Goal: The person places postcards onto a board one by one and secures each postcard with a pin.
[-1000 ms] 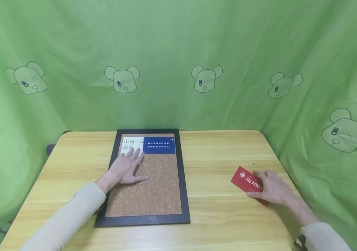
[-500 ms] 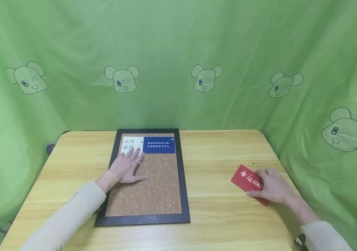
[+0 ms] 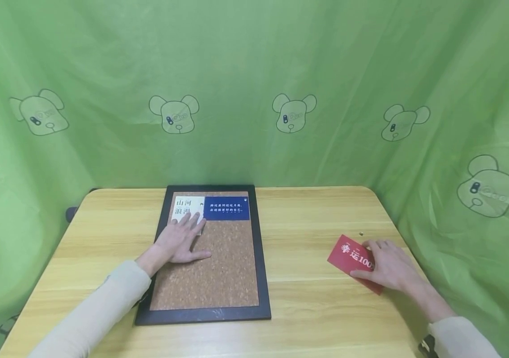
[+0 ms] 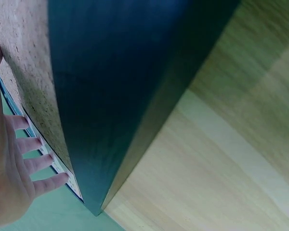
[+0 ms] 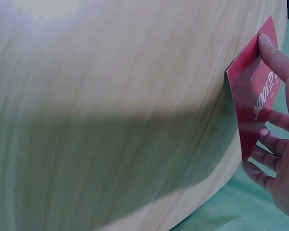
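My left hand (image 3: pixel 180 241) lies spread, palm down, on a black-framed cork board (image 3: pixel 218 273), its fingertips over the lower part of a white card (image 3: pixel 189 203) with printed characters. Right beside that card, a blue card (image 3: pixel 226 209) with white writing sits at the top of the board. Over on the table's right side, my right hand (image 3: pixel 390 266) holds a red card (image 3: pixel 346 256) with white lettering. The right wrist view shows the thumb at one long edge of the red card (image 5: pixel 245 84) and the fingers at the opposite edge.
A tiny shiny object, perhaps a pin (image 3: pixel 361 233), lies on the wooden table (image 3: pixel 303 298) behind the red card. Green curtains (image 3: pixel 236 59) with bear-head prints surround the table's back and sides.
Both hands have stayed almost in place. Slightly more of the red card shows below my right thumb than a second ago.
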The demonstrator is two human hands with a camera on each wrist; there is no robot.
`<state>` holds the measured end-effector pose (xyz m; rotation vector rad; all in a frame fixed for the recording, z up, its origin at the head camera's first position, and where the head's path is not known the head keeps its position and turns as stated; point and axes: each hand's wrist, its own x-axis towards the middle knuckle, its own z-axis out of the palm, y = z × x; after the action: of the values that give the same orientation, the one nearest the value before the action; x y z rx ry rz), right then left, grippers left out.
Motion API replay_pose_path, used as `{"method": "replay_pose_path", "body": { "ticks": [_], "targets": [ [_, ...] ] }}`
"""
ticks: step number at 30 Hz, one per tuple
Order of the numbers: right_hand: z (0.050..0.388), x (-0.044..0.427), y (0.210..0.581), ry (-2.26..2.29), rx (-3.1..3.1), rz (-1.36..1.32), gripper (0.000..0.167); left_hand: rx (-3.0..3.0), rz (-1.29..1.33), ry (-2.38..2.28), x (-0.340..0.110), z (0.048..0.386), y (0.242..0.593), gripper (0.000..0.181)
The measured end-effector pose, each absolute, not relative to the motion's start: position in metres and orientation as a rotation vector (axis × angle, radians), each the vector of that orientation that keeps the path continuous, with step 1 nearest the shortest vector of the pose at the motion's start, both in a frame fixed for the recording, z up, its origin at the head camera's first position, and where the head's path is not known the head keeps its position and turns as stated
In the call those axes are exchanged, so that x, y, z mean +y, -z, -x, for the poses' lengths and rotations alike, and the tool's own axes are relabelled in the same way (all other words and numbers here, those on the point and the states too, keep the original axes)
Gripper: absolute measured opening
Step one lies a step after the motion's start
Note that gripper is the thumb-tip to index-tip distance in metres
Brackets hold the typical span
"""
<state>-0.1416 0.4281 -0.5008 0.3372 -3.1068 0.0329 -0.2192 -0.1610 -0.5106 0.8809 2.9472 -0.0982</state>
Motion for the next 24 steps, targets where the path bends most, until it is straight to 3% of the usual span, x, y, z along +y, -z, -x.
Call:
{"method": "replay_pose_path", "body": {
  "ticks": [6, 15, 24],
  "targets": [
    [0.1413, 0.4276, 0.4997, -0.012, -3.063, -0.39, 0.09, 2.946, -0.885, 0.094, -0.1602, 0.2189, 0.51, 0.11],
    [0.1414, 0.4242, 0.4982, 0.004, -3.032, -0.401, 0.089, 2.938, -0.878, 0.098, -0.1595, 0.2195, 0.5109, 0.11],
    [0.143, 0.4235, 0.4988, 0.028, -2.959, -0.47, 0.063, 2.939, -0.88, 0.084, -0.1612, 0.2184, 0.5095, 0.109]
  ]
}}
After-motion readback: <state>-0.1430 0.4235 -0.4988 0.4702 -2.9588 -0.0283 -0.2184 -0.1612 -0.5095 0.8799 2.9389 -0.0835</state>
